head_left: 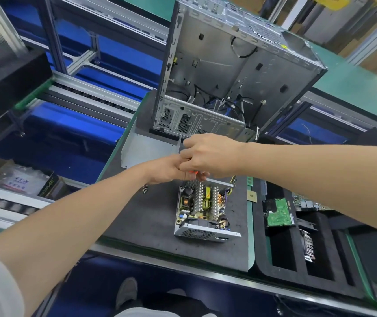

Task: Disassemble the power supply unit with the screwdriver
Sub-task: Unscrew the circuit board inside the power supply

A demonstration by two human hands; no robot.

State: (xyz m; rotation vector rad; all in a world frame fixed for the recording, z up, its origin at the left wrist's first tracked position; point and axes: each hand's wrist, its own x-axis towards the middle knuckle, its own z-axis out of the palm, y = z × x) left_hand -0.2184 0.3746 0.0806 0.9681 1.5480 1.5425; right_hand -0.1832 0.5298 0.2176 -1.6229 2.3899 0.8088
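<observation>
The PSU [203, 209] is lying on the dark mat [141, 216] at the near edge of the desk [354, 83]. Its lid is already off, so the coils, heatsinks and wires inside are showing. The bent metal cover [148, 147] is sitting on the mat farther away and to the left, probably set there to keep it clear of the work. Behind it the gutted case [228, 76] is standing upright.

Both hands are meeting above the far end of the PSU. The right hand [210, 154] is curling tightly round the screwdriver [193, 172], of which only a sliver of orange handle is peeking out beneath the knuckles. The left hand [166, 170] is reaching in from the left with its fingers tucked under the right one. They are hidden there, so I cannot tell whether it is gripping the tool too or only steadying it. My guess is that the tool is being regripped or handed over before going down to the board's screws.

To the right, a black tray [281, 257] is holding parts that have been taken out, a green circuit board [279, 215] among them.
</observation>
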